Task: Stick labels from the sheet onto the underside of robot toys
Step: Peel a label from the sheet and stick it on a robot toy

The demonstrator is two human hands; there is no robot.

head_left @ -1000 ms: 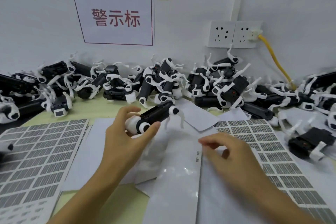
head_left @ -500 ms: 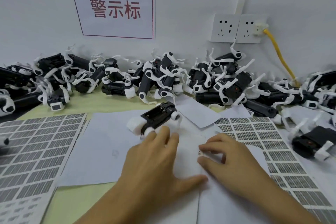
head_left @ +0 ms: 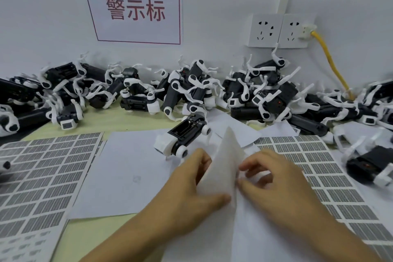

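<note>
A black-and-white robot toy (head_left: 184,134) lies on its back on white paper, its open underside facing up, a short way beyond my hands. My left hand (head_left: 191,193) grips a nearly bare white label sheet (head_left: 223,161), thumb in front and fingers behind, and holds it bent up off the table. My right hand (head_left: 280,181) is at that sheet's right edge with curled fingers, thumb and forefinger pinching at the edge. Both hands are blurred, and no single label can be made out between the fingers.
Full label sheets (head_left: 42,172) lie at the left and further label sheets (head_left: 319,166) at the right. A long pile of robot toys (head_left: 191,87) runs along the wall. Another toy (head_left: 372,164) lies at the right edge. A yellow cable (head_left: 331,66) hangs from the wall socket.
My left hand let go of the robot toy, which now lies on the paper, then took hold of the white sheet and lifted it. My right hand stayed at the sheet's edge.
</note>
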